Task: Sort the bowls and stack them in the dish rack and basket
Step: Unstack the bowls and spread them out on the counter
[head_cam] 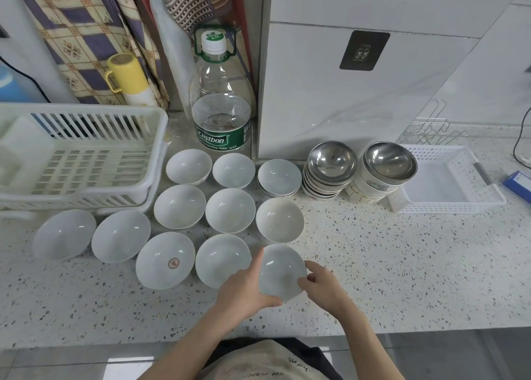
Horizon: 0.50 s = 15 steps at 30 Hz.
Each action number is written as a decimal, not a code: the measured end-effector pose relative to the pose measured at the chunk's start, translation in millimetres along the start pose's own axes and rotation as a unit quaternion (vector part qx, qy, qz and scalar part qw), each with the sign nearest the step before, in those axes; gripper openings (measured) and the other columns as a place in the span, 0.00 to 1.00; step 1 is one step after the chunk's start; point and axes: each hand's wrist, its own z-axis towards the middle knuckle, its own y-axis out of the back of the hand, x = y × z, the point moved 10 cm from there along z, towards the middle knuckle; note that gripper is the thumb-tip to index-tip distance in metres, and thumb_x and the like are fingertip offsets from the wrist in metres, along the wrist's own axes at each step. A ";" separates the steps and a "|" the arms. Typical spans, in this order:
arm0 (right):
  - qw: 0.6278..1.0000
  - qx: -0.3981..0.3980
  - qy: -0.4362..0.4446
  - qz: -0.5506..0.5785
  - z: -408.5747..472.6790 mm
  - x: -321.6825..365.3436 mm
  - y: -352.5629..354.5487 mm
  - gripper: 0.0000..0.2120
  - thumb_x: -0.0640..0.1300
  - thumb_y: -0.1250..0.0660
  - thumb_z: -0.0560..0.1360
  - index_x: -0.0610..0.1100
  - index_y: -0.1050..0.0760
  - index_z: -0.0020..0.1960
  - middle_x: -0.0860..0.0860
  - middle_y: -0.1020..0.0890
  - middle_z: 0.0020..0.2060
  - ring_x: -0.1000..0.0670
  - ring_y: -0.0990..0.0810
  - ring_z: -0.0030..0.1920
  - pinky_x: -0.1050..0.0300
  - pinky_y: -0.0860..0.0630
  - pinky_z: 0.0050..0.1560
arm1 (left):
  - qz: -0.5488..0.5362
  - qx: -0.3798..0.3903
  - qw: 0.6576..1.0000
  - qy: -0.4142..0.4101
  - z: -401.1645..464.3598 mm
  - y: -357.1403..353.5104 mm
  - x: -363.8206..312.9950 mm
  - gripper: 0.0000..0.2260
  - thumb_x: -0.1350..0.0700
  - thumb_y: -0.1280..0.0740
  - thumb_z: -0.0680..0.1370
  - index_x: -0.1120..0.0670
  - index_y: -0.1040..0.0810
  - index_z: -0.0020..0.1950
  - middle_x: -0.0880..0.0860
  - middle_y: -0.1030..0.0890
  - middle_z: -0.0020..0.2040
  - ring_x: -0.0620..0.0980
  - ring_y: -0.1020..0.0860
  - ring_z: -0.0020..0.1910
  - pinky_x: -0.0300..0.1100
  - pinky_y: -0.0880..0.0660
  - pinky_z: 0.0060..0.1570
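Gripping a white bowl point(283, 270) from both sides, the person is holding it at the near edge of the speckled counter point(402, 264). The left hand point(244, 289) is curling round the bowl's left rim, thumb lying up along the edge and fingers wrapping beneath. The right hand point(321, 285) is pinching the right rim, thumb inside the bowl and fingers curled behind. Whether the bowl is touching the counter or being held just above it, I cannot tell.

Just to the left, a plain bowl point(222, 260) is sitting beside the held one, then a bowl with a red mark point(165, 260) at its bottom, and further left two more white bowls point(120, 236) are standing side by side. Behind these, a row of three bowls point(230, 210) is standing, the rightmost looking creamier than the others. Behind that, another three are lining up, the right one being a short stack point(279, 178).

To the right of that row, two taller stacks of bowls are standing close together, each topped by a steel bowl point(332, 160). Beside them, a shallow white basket point(448, 184) is resting near the wall. At far left, a white dish rack point(80, 155) is sitting on the counter, and a large water bottle point(219, 104) is standing behind the bowls.
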 end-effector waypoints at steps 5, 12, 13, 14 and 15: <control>1.000 0.012 -0.009 -0.006 1.7 0.7 1.7 0.12 0.41 0.39 0.73 0.54 0.23 0.52 0.56 0.29 0.23 0.52 0.36 0.27 0.60 0.38 0.28 | 0.013 0.007 1.000 0.013 -0.5 -2.4 1.3 0.47 0.38 0.25 0.64 0.34 0.53 0.72 0.46 0.20 0.51 0.50 0.19 0.46 0.48 0.20 0.45; 0.996 0.002 -0.031 -0.081 8.2 5.7 24.3 0.14 0.59 0.40 0.77 0.55 0.23 0.57 0.54 0.15 0.36 0.50 0.17 0.41 0.51 0.22 0.44 | -0.067 0.013 0.998 0.019 7.1 17.0 5.3 0.34 0.30 0.38 0.70 0.36 0.41 0.74 0.44 0.19 0.32 0.39 0.19 0.29 0.40 0.21 0.42; 0.995 -0.020 -0.031 -0.089 9.7 8.1 33.7 0.15 0.61 0.40 0.77 0.55 0.23 0.57 0.54 0.15 0.36 0.52 0.17 0.41 0.52 0.22 0.43 | -0.080 0.002 0.996 0.026 12.3 24.3 4.6 0.32 0.32 0.39 0.72 0.40 0.38 0.74 0.45 0.19 0.29 0.37 0.19 0.30 0.39 0.22 0.42; 0.994 -0.045 -0.028 -0.091 11.4 11.7 43.9 0.16 0.61 0.41 0.77 0.55 0.23 0.57 0.55 0.16 0.36 0.53 0.18 0.40 0.54 0.22 0.41 | -0.101 -0.016 0.994 0.028 19.4 33.1 2.5 0.28 0.34 0.38 0.74 0.42 0.34 0.73 0.44 0.18 0.28 0.37 0.19 0.30 0.39 0.23 0.42; 0.993 -0.074 -0.024 -0.088 12.9 16.4 54.2 0.15 0.60 0.41 0.78 0.54 0.22 0.57 0.56 0.16 0.35 0.55 0.18 0.39 0.56 0.23 0.39 | -0.129 -0.038 0.991 0.028 27.5 43.4 -0.7 0.25 0.37 0.38 0.76 0.44 0.30 0.70 0.44 0.18 0.28 0.37 0.19 0.31 0.38 0.23 0.41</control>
